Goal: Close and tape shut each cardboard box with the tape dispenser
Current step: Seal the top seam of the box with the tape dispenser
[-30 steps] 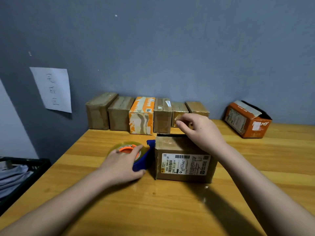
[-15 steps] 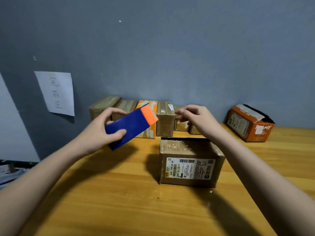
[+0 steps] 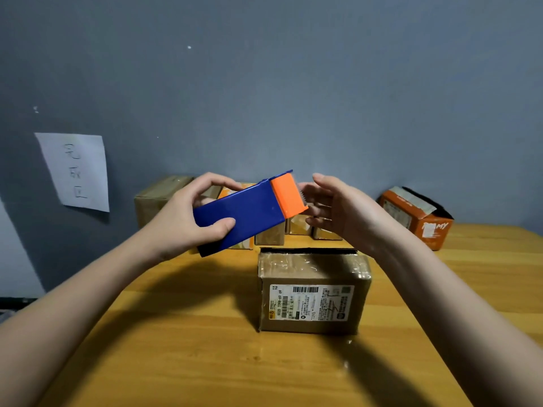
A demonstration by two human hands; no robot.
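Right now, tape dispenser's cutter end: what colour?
Orange, on the blue tape dispenser; head view.

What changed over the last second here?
The left hand lifted the dispenser off the table and holds it in the air above the box. The right hand left the box top and rose to the dispenser's orange end, fingers relaxed. The box stayed put.
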